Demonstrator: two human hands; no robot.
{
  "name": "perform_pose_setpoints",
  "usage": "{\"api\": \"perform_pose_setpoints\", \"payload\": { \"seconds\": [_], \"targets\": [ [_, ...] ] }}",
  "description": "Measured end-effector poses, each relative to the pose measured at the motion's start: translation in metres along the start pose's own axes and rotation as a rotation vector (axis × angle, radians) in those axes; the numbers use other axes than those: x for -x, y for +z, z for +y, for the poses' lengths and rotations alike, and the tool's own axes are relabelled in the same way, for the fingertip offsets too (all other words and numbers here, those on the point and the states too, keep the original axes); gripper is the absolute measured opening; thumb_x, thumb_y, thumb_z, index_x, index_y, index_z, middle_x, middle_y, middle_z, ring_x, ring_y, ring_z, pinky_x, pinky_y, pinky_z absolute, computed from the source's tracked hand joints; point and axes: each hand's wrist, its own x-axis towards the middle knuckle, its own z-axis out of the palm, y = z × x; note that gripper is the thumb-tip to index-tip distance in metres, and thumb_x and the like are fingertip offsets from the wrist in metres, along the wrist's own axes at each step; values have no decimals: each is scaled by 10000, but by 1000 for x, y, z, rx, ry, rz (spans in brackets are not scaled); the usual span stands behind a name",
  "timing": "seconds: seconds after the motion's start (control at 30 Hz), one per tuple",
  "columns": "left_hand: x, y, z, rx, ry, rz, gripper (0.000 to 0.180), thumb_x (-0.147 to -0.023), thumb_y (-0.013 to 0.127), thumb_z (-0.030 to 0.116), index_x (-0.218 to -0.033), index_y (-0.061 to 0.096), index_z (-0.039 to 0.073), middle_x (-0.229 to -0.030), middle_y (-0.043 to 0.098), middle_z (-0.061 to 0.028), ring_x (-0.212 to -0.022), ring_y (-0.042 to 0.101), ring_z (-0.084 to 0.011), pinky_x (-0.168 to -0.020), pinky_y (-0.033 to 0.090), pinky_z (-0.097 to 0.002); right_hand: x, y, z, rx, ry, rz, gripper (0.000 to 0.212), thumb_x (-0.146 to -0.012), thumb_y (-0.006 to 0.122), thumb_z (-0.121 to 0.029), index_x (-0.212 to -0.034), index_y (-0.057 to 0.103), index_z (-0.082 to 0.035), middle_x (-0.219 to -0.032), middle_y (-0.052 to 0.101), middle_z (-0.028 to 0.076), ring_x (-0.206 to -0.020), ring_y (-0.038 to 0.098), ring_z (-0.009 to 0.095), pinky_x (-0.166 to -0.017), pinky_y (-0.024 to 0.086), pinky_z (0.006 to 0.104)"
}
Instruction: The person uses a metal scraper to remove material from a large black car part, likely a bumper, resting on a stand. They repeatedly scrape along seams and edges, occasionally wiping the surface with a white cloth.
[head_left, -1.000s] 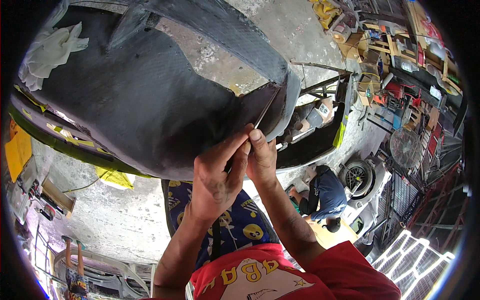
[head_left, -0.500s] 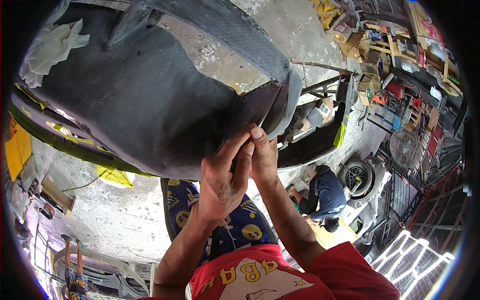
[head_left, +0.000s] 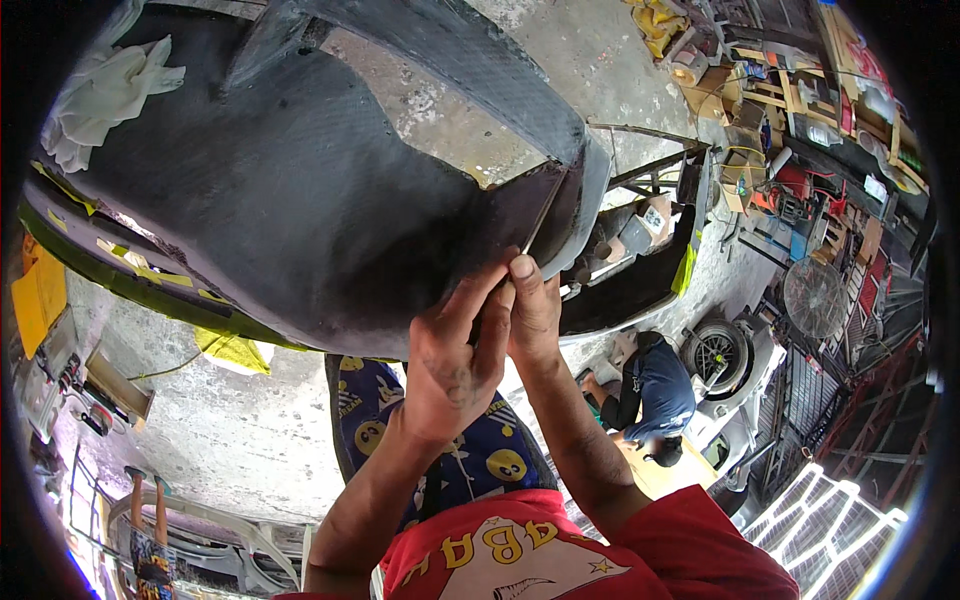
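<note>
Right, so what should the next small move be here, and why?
Probably a small, careful slide of the thin, straight, light-coloured strip along the large, curved, matte-black panel: the bare left hand and bare right hand meet at its near end, while its far end extends over the panel's right side; whether it touches there is unclear.

Wore red short-sleeved T-shirt (head_left: pixel 640 565), printed with yellow lettering (head_left: pixel 505 545), pale panel (head_left: pixel 470 577) and star (head_left: pixel 601 566); wore blue legwear (head_left: pixel 472 478), patterned with round yellow faces (head_left: pixel 506 465); bore dark markings (head_left: pixel 458 388) on left hand (head_left: pixel 450 365)
</note>
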Motion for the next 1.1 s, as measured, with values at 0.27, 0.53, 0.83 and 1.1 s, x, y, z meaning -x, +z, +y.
{"api": "perform_pose_setpoints", "payload": {
  "seconds": [0.27, 0.53, 0.83, 1.1],
  "targets": [
    [-11, -11, 14, -74, 76, -37, 258, -1027, 642, 16, -1274, 697, -29, -1048, 777, -202, -885, 762, -186, -742, 570, -294, 0, 12, 2, 8, -124, 24, 553, -918, 818, -302, -1329, 592, -9, -1195, 667, 71, -1118, 636, 190, -994, 508, 359],
    [-4, -6, 20, -64, 62, 21, 243, -1017, 656, 16, -1250, 718, -18, -1084, 781, -201, -881, 771, -209, -732, 568, -301, 1, 1, 7, 25, -117, -12, 630, -903, 835, -375, -1353, 582, -15, -1222, 656, 65, -1123, 629, 193, -1023, 493, 365],
    [-7, -7, 31, -85, 7, 11, 259, -1009, 668, 15, -1259, 728, -10, -1011, 782, -196, -775, 731, -151, -651, 538, -290, 0, 1, 7, 29, -70, 3, 657, -904, 837, -391, -1372, 572, -14, -1278, 642, 68, -1175, 616, 196, -1053, 484, 379],
    [-11, -11, 29, -103, 80, 18, 265, -1004, 670, 9, -1259, 735, -18, -921, 774, -191, -718, 701, -136, -646, 529, -288, -2, 0, 8, 44, -138, -35, 638, -928, 820, -389, -1378, 562, -17, -1261, 643, 61, -1164, 620, 190, -1042, 489, 369]
  ]
}}
